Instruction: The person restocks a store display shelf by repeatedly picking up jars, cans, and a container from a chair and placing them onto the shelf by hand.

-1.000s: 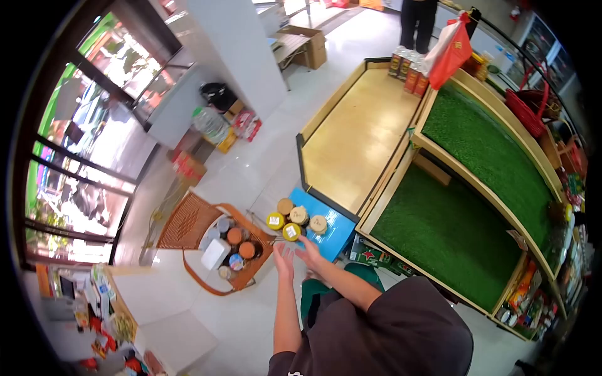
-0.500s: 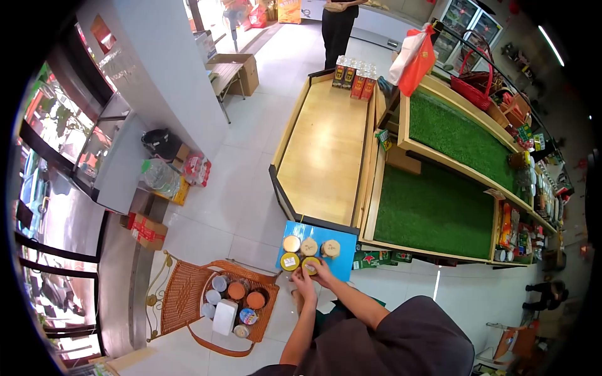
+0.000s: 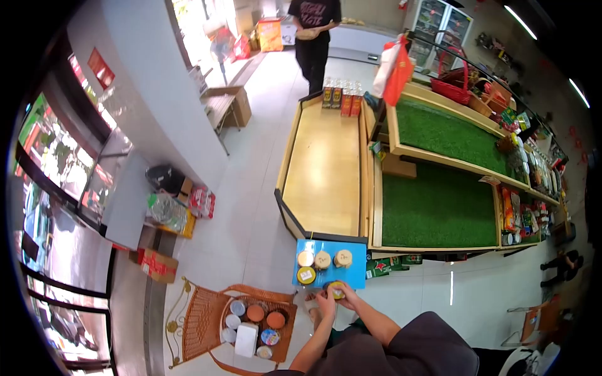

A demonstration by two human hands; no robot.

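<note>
My left hand and my right hand are closed around a jar with a yellow lid, just off the near edge of a blue board. Standing on the board are a second yellow-lidded jar with a white label, a jar with a pale gold lid, and two jars with tan covers, one in the middle and one on the right. The fingers hide most of the held jar's body.
A wicker chair at the left bears several jars and a white box. Ahead stands a wooden display table with boxed bottles at its far end. Shelves with green turf are on the right. Another person stands beyond.
Both hands have drawn the yellow-lidded jar off the blue board toward my body. My view has shifted, and more of the person at the far end shows.
</note>
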